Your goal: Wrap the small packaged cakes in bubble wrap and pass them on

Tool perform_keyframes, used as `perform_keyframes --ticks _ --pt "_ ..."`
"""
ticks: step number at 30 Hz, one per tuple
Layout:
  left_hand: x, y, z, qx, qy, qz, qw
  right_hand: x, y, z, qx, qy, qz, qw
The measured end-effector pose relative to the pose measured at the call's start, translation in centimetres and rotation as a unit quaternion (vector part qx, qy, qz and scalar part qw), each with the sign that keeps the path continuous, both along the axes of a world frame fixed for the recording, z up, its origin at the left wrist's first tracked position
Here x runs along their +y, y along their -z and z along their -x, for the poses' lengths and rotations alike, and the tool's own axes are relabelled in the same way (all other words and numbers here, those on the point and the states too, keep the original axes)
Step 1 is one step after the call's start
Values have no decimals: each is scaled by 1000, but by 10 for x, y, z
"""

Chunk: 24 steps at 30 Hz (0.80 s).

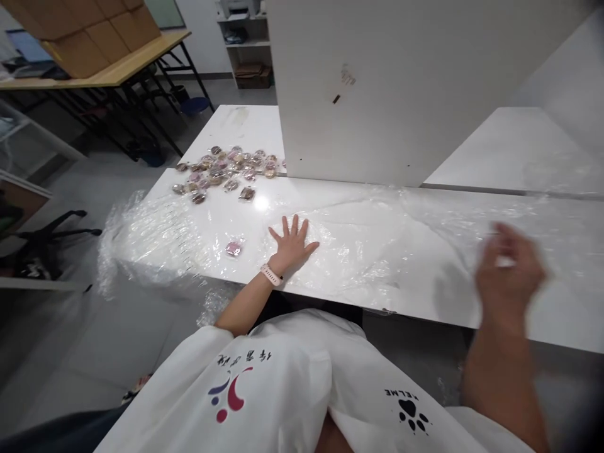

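One pink packet [233,248] lies apart, near the left hand [289,250], which rests flat, fingers spread, on clear plastic film [352,248]. Spreading the film along the white table [425,251] looks largely done, though it's wrinkled; the piled packets [219,170] lie loose beyond. Whether the blurred, curled right hand [512,270] pinches film, I cannot tell.

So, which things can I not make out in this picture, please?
In the head view:
Right hand: blurred, so whether it holds anything is unclear.
Under the left hand: hidden by that hand.
Wrapped pieces: too small and shiny to identify.
White panel: top cut off by the upper edge.
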State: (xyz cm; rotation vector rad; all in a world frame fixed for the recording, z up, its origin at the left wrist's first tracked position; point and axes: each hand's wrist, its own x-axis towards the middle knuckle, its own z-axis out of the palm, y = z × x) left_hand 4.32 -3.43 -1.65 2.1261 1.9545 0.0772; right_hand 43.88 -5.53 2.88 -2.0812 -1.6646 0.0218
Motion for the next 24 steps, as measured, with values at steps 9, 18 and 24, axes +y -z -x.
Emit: perform_keyframes --ticks 9,18,24 --pt "-64 -50 87 84 -97 -89 988 -9 75 140 -133 -393 62 908" --pt "-33 -43 171 51 -124 -26 991 -23 59 192 -120 -404 8 907" --pt "78 -48 174 37 -177 -63 982 -27 85 215 -102 -451 -10 886"
